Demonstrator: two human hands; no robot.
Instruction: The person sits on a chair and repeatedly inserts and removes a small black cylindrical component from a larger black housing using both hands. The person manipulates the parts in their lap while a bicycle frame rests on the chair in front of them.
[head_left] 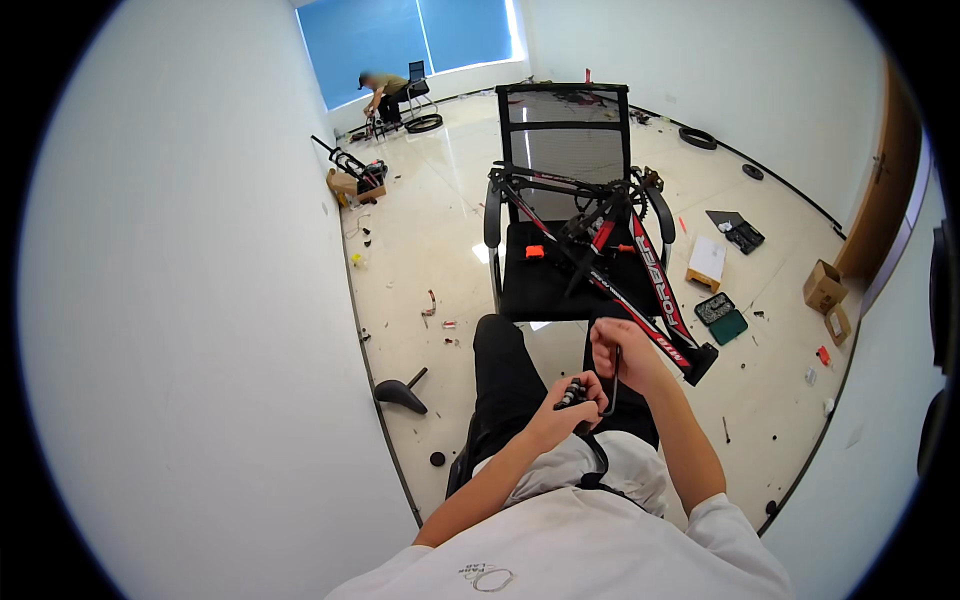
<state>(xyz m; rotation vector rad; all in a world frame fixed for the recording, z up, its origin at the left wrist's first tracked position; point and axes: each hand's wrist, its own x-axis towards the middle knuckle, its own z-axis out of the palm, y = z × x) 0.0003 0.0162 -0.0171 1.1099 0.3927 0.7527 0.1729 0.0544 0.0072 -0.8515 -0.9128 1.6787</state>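
Far left, a fork (345, 160) lies across a box beside the wall (200, 300). Right of it, a co-worker (388, 84) bends forward near the window (365, 50). A saddle (402, 396) lies on the floor (430, 250). On the seat of the chair (520, 287), an orange item (534, 252) lies left of the frame (655, 275). The left hand (556, 424) is closed around a dark part (572, 393), above the lap. The right hand (628, 355) grips the upper end of an L-shaped key (615, 380); its lower end is beside the left hand. Contact between key and part cannot be determined. The frame rests tilted across the chair. Farther right: a white box (707, 260), an open green case (727, 328) and a carton (823, 288).
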